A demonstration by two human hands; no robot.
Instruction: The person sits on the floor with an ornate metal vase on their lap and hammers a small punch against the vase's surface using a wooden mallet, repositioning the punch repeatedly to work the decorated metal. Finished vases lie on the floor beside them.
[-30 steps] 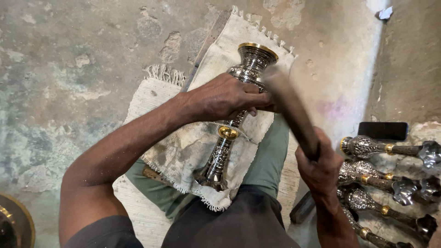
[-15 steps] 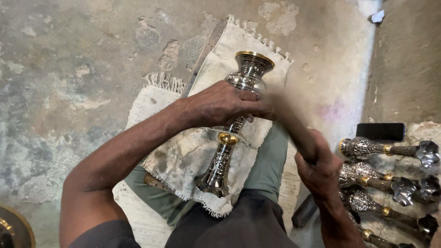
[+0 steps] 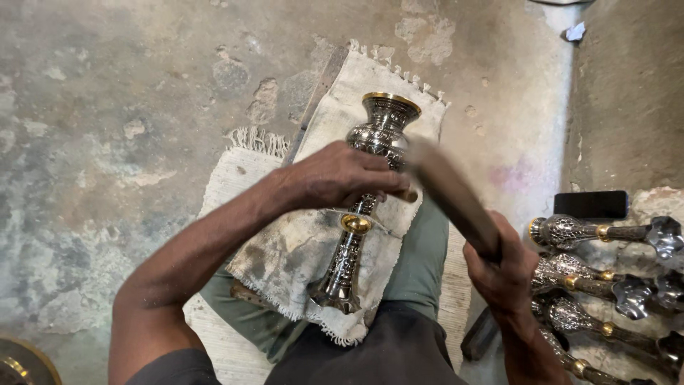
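While the left hand [image 3: 342,175] is wrapped over the middle of an engraved metal vase [image 3: 365,207], fingers closed on it and on a small rod-like tool whose tip pokes out near the fingertips, the right hand [image 3: 504,274] is clenched around the handle of a dark wooden mallet [image 3: 449,196], whose blurred head lies beside the vase's bulb. The vase lies tilted on a worn cloth [image 3: 299,249] spread over the person's lap, its gold-rimmed mouth pointing far. Under it is a fringed mat [image 3: 235,167] on the concrete floor [image 3: 107,107]. To the right, several similar metal pieces [image 3: 598,267] lie side by side.
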